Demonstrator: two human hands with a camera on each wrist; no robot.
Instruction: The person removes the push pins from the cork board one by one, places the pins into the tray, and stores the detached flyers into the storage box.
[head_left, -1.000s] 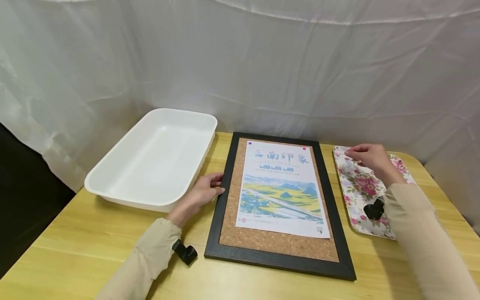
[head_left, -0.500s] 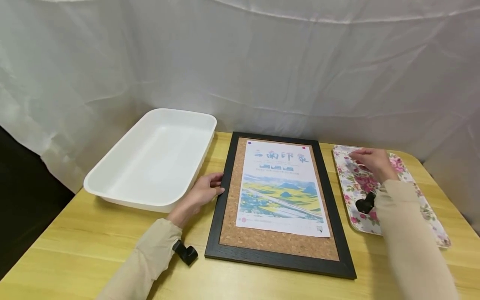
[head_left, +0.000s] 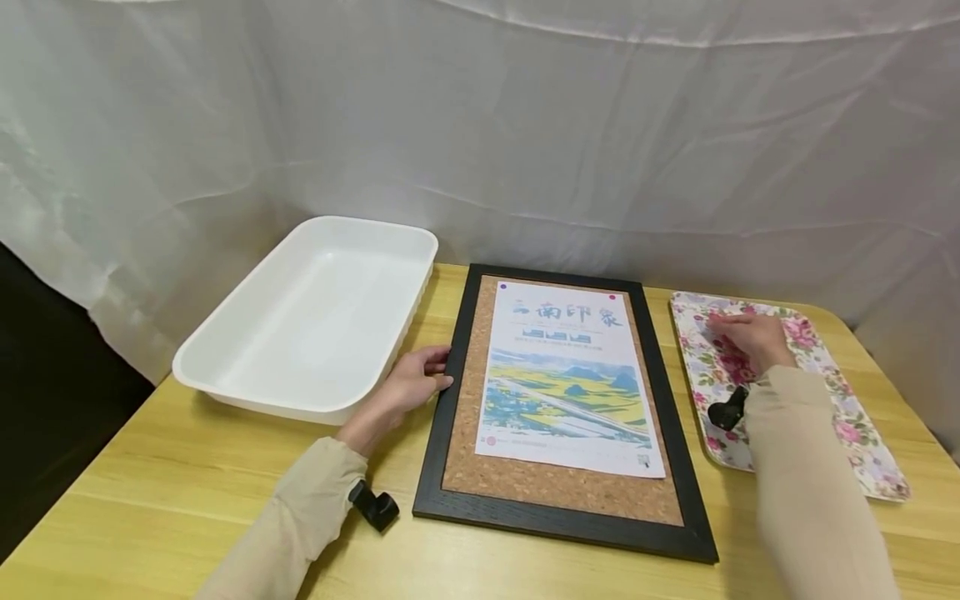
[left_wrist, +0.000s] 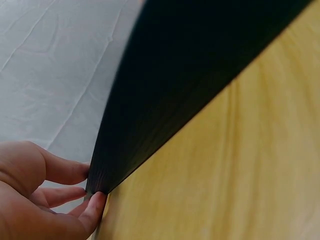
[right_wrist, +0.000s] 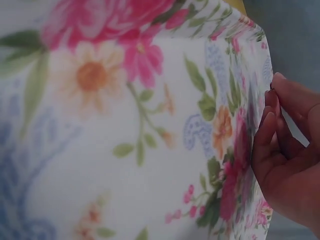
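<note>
Cork board: a tall rectangle of cork in a black wooden frame, lying flat in the middle of the wooden surface. A printed poster with a yellow-and-blue landscape is fixed to it, a small pin showing at each top corner.
Left hand: the left hand rests against the frame's left edge, fingers curled lightly round it; the left wrist view shows the fingertips touching the dark edge.
Right hand: the right hand is over the far end of the floral tray, fingers bent together at the rim; I cannot tell whether they pinch anything.
Change: a second ago the right hand was raised above the tray's far corner; now it sits lower and further in, and the tray lies more slantwise. The left hand has kept its place.
Materials: white plastic tub, deep with rounded corners, left of the board; glossy tray with pink roses; pale yellow wood grain; creased white cloth behind.
</note>
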